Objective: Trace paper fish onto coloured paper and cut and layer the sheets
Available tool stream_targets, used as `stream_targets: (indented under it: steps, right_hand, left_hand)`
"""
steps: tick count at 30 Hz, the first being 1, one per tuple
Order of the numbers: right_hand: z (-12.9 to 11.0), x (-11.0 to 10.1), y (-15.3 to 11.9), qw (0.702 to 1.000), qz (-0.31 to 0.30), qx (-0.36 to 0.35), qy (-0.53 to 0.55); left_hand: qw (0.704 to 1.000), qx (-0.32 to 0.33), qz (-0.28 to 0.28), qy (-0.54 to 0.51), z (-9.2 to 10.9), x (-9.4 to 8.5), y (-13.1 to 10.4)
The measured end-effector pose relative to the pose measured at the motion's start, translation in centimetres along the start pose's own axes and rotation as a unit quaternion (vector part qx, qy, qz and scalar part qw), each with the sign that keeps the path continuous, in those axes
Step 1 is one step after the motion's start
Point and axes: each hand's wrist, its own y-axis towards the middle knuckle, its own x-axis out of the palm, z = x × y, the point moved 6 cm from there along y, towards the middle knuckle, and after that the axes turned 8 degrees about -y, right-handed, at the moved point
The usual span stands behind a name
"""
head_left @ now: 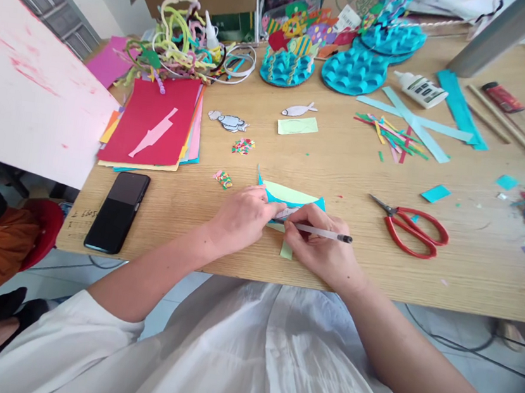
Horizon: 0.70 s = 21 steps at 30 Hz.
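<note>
My right hand [322, 239] grips a pen [320, 231] with a clear barrel and dark cap end, its tip low over the paper. Beside it, my left hand [246, 213] is closed, with thumb and fingers pressing a piece of blue paper [319, 204] to the table. Light green paper [289, 193] shows with the blue piece, and a small pale cutout [285, 213] lies under my left thumb, mostly hidden by both hands. A light green scrap [286, 250] sticks out below. Further up lie a paper fish [300, 109], a green strip [297, 125] and another fish cutout [232, 122].
Red-handled scissors [414, 231] lie on the right. A phone [117, 212] and stacked coloured paper [156, 123] are on the left. Paper strips [415, 123], a glue bottle [421, 90] and blue bumpy discs [354, 71] sit farther back. Confetti piles [243, 147] are near the middle.
</note>
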Motion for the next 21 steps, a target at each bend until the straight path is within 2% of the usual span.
stream_targets:
  steps: [7,21]
  right_hand:
    - [-0.07,0.03,-0.01,1.000,-0.001,-0.004,-0.002]
    - [-0.01,-0.07,-0.11,1.000,-0.001,-0.006,0.010]
  left_hand:
    - [0.999,-0.013,0.038,-0.010,-0.25,0.12,-0.29]
    - [0.999,0.000,0.050,-0.021,-0.40,0.29,-0.21]
